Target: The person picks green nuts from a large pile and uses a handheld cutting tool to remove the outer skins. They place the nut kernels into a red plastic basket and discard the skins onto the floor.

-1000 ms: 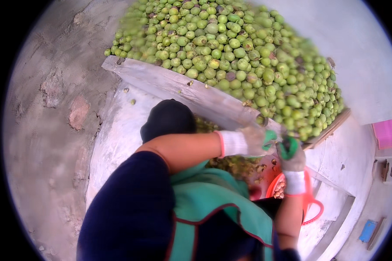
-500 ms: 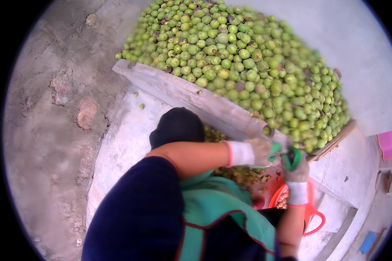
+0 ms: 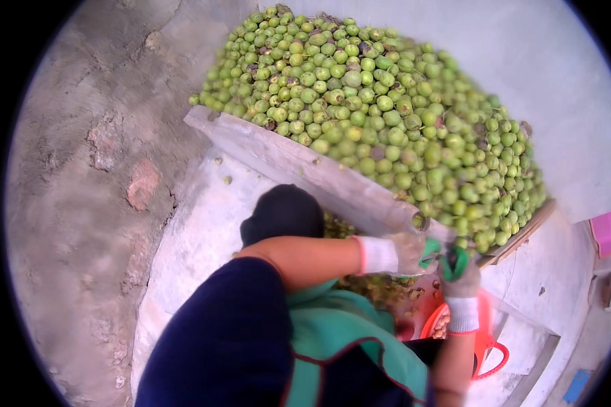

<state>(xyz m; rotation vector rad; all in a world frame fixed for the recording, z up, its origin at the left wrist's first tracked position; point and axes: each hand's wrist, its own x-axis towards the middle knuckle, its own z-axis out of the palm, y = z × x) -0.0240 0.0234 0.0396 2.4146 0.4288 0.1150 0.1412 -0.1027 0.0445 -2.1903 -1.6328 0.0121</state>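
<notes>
My left hand (image 3: 409, 254) wears a pale knitted glove with green fingertips and a white cuff. It reaches across to the right, fingers bent in, closed on something I cannot make out. Beside it my right hand (image 3: 460, 273), in a matching glove, is raised with its fingers curled round. A small dark shape shows at its fingertips, too blurred to name. Both hands meet just in front of a low ledge (image 3: 305, 163) that holds back a big heap of round green fruits (image 3: 360, 102). Below them lie brownish-green husk scraps (image 3: 373, 288).
A red basket (image 3: 490, 339) with a looped handle stands under my right forearm, holding light brown nuts (image 3: 442, 323). Rough concrete (image 3: 81, 237) spreads at the left, a pale wall (image 3: 523, 81) behind the heap. A pink item (image 3: 609, 229) and a blue piece (image 3: 576, 386) lie far right.
The view has shifted slightly, so the heap and ledge sit lower in the picture. My hands stay close together by the ledge; the right one's fingers have turned a little.
</notes>
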